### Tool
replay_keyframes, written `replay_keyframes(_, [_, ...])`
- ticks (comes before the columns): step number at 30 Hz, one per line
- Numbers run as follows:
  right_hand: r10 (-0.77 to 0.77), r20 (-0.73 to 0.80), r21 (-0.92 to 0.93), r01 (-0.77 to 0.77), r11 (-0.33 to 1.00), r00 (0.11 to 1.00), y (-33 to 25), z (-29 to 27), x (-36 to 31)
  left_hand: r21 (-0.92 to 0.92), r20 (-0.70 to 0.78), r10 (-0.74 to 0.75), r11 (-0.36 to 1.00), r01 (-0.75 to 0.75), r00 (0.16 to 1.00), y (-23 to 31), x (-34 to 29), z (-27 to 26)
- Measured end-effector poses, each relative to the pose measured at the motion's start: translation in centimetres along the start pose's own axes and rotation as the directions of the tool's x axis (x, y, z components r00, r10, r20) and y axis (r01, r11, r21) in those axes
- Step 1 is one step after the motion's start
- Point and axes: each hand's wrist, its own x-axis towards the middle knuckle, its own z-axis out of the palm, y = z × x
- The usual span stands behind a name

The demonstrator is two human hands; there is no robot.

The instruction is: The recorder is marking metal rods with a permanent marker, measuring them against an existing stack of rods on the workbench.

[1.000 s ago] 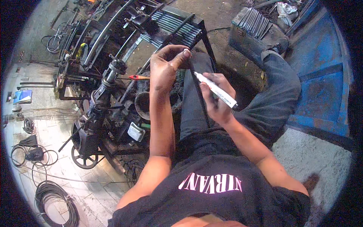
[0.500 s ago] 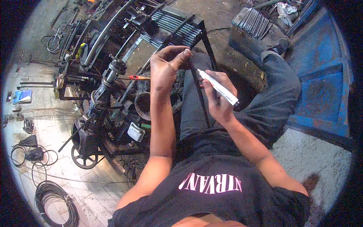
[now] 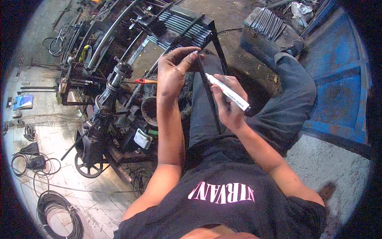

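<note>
Slim dark metal bar (image 3: 213, 109), one, slanting between the two hands above the denim-clad thigh. Taken left to right:

One large coil of black cable (image 3: 75, 219) on the pale tiled floor. One black spoked wheel (image 3: 90, 165), low on the dark machine. One red-and-orange pointed piece (image 3: 145, 81), just beside the left wrist.

Left hand (image 3: 174, 71), one: fingers curled, thumb and fingertips pinched on the bar's upper end; position nearly unchanged from the previous frame.

Right hand (image 3: 230, 114), one: closed in a writing grip on one white cylindrical marker (image 3: 229, 92). Marker has shifted slightly left since half a second ago; tip now at the bar's edge, contact cannot be confirmed.

Far right, one blue rust-stained metal panel (image 3: 332, 93), as before.
</note>
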Motion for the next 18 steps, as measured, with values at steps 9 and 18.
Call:
replay_keyframes(9, [0.165,-0.037,0.135,-0.158,0.978,0.986,0.8,0.4,-0.9,-0.107,0.053,-0.016,0.994,0.021,0.998,-0.3,0.0,-0.1])
replay_keyframes(18, [0.151,0.040,0.055,-0.153,0.987,0.988,1.3,0.2,-1.1,-0.143,0.060,0.009,0.990,0.000,0.998,-1.2,0.2,-0.5])
